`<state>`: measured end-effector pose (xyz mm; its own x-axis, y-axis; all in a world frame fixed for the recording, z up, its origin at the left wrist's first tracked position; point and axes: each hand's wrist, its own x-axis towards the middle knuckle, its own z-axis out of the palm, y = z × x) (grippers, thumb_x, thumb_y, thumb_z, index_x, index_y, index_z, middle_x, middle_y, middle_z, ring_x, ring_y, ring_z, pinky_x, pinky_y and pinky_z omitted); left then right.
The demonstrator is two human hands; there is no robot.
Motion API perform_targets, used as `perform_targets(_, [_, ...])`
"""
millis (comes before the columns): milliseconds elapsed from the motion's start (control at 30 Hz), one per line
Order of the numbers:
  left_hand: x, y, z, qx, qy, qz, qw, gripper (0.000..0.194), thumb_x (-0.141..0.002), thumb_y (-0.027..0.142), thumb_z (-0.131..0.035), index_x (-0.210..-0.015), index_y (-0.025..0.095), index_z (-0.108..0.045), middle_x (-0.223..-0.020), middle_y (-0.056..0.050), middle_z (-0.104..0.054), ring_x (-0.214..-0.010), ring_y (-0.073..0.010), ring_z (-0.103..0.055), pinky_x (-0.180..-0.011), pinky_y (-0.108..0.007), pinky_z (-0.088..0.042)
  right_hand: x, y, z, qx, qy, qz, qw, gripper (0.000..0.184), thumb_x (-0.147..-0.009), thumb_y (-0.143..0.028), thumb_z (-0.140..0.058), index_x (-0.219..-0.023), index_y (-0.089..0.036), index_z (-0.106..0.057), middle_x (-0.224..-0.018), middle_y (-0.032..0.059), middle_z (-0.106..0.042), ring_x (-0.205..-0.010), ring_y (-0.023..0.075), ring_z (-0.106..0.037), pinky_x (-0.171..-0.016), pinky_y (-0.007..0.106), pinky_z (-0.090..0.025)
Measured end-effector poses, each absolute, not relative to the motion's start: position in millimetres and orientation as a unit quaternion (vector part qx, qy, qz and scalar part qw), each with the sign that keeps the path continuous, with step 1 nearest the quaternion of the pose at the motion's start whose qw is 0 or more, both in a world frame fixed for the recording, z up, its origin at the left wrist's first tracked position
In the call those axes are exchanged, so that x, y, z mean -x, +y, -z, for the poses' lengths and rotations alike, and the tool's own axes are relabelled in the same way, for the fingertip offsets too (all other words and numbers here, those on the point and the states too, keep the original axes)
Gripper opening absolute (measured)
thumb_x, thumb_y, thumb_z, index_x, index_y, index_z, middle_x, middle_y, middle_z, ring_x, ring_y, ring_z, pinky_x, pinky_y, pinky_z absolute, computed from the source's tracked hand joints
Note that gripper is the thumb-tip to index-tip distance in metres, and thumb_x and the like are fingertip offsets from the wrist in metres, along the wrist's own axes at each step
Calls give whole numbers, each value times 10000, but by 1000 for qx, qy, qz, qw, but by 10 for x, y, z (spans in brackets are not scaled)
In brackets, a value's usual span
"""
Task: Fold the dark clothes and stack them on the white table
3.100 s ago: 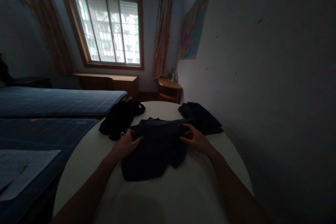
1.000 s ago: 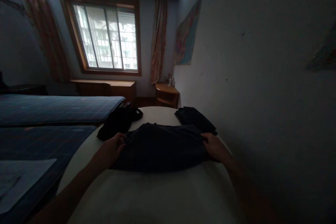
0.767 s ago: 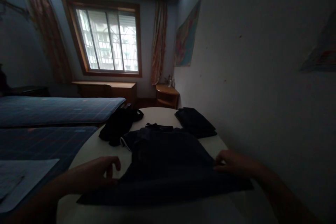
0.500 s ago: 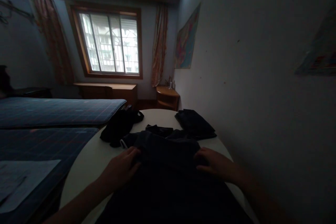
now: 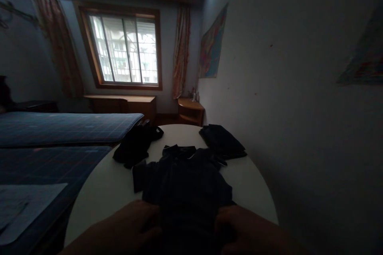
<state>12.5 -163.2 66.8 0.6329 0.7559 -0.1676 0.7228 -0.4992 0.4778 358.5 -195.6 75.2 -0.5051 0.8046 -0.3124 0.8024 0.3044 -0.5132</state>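
Note:
A dark polo shirt (image 5: 188,183) lies on the round white table (image 5: 98,195), its collar at the far end and pale trim on the collar and sleeve edges. My left hand (image 5: 139,219) is closed on the shirt's left side, close to me. Across from it, my right hand (image 5: 236,223) grips the right side, fingers curled into the cloth. Dim light hides the fingertips and the shirt's near part. Both sleeves lie out to the sides, the left one flatter than the right.
Folded dark clothes (image 5: 223,141) sit at the table's far right, beside the wall (image 5: 299,127). A crumpled black garment (image 5: 134,145) lies at the far left. Left of the table are beds with blue checked mattresses (image 5: 68,127), one bearing a white sheet (image 5: 26,211).
Both hands have drawn back toward me with the shirt's cloth. The collar and sleeves, covered before by the raised fabric, now lie exposed. The other garments stay put.

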Motion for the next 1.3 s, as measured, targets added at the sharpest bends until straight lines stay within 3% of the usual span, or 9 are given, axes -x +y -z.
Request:
perform_targets(100, [-143, -1527, -739, -831, 442, 1, 336, 276, -911, 431, -457, -850, 241, -648, -787, -18, -686, -657, -194, -636, -554, -276, -431, -3519, -1982, -784, 445, -803, -391, -61, 224, -746, -284, -693, -954, -261, -772, -861, -16, -736, -725, 148, -655, -572, 198, -412])
perform_targets(200, [-197, -1275, -693, -839, 478, -66, 251, 252, -919, 384, -451, -850, 240, -645, -804, -30, -692, -710, -208, -657, -610, -284, -442, -3458, -1875, -764, 441, -816, -370, -58, 187, -795, -350, -665, -887, -227, -771, -774, -17, -728, -636, 128, -620, -519, 193, -362])
perform_targets(367, [-168, -663, -435, -796, 560, -211, 89, 293, -970, 338, -356, -1084, 243, -608, -1134, -73, -671, -934, -220, -675, -797, -316, -469, -3401, -1429, -700, 533, -824, -173, 77, 180, -860, -297, -587, -945, -200, -713, -919, 42, -716, -785, 170, -637, -661, 241, -413])
perform_targets(467, [-99, -304, -312, -749, 617, -216, 108, 397, -978, 355, -343, -1300, 215, -528, -1362, -116, -574, -1113, -255, -638, -909, -351, -459, -3409, -1072, -643, 556, -811, -121, 135, 202, -891, -266, -539, -995, -193, -695, -1015, 68, -705, -900, 199, -652, -770, 277, -452])
perform_targets(567, [-90, -5, -254, -725, 641, -210, 138, 477, -991, 392, -312, -1367, 165, -500, -1320, -158, -615, -1171, -284, -616, -949, -379, -454, -3420, -716, -563, 580, -792, -80, 174, 242, -919, -252, -503, -1070, -191, -682, -1100, 79, -697, -1009, 220, -647, -864, 308, -461])
perform_targets(667, [-162, 190, -239, -722, 640, -209, 161, 502, -988, 455, -323, -1325, 174, -565, -1161, -140, -704, -1047, -270, -679, -890, -362, -495, -3404, -420, -486, 599, -778, -44, 184, 285, -940, -248, -483, -1155, -190, -660, -1185, 93, -677, -1103, 230, -617, -932, 323, -451])
perform_targets(800, [-319, 227, -270, -756, 590, -238, 154, 494, -934, 522, -453, -1235, 190, -661, -1309, -128, -620, -1190, -261, -593, -1032, -361, -423, -3333, -186, -423, 593, -788, -26, 163, 318, -959, -263, -477, -1210, -152, -637, -1212, 119, -661, -1142, 221, -594, -980, 313, -427])
perform_targets(1033, [-488, 17, -354, -893, 369, -218, 139, 293, -818, 212, -605, -1093, 255, -699, -1281, -60, -629, -1219, -239, -541, -1071, -379, -392, -3235, 12, -346, 590, -796, -18, 136, 376, -1004, -332, -406, -1223, -138, -642, -1198, 124, -673, -1104, 228, -607, -963, 305, -421])
perform_targets(1300, [-635, 81, -299, -864, 409, -233, 180, 197, -906, 264, -471, -903, 210, -661, -905, -42, -705, -846, -204, -644, -798, -311, -467, -3123, 167, -302, 568, -802, -17, 183, 311, -985, -261, -448, -1189, -166, -663, -1201, 91, -679, -1138, 217, -576, -1012, 329, -388])
